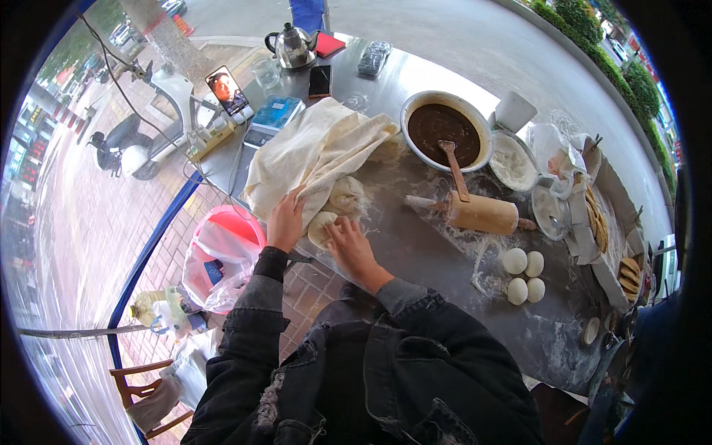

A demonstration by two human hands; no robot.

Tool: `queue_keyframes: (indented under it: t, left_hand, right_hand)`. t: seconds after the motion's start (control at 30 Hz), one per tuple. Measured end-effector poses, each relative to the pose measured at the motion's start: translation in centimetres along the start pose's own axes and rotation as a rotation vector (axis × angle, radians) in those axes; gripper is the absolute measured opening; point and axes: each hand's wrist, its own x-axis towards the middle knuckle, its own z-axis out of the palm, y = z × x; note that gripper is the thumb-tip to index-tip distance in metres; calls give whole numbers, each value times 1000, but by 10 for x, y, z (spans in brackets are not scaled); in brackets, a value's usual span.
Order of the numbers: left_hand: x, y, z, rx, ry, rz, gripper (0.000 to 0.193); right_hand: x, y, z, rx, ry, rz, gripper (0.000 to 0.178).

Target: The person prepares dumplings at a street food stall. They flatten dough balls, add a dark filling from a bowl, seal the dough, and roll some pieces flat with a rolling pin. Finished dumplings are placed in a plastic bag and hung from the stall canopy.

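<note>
two bare hands work near the centre of the frame. the left hand [285,222] has its fingertips at the lower edge of one cream cloth [319,144]; whether they pinch it, i cannot tell. the right hand [351,248] bends its fingers, slightly apart, over one pale dough piece [317,231], which lies between the hands, just below the cloth; whether they grip it is hidden. at least one more dough lump [347,194] shows just above it, beside the cloth.

right of centre, four white dough balls [515,261] sit in a close group, two by two. above them lies one thick rolling pin [482,213]. at upper right of centre, one bowl [483,152] holds brown paste [437,132] and one wooden spatula [454,169]. two phones show at upper left of centre: one upright phone [226,90], lit, and one flat, dark phone [320,80]. one kettle [295,50] stands at the top.
</note>
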Motion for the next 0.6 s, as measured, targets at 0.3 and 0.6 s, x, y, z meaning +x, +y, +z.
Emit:
queue_keyframes:
  t: [0.3, 0.6]
  left_hand:
    - [-24, 46, 2, 226, 23, 197, 55]
    - [-130, 92, 112, -58, -718, 820, 71]
  right_hand:
    - [-57, 42, -110, 8, 99, 153, 25]
    - [-83, 64, -129, 70, 217, 447, 22]
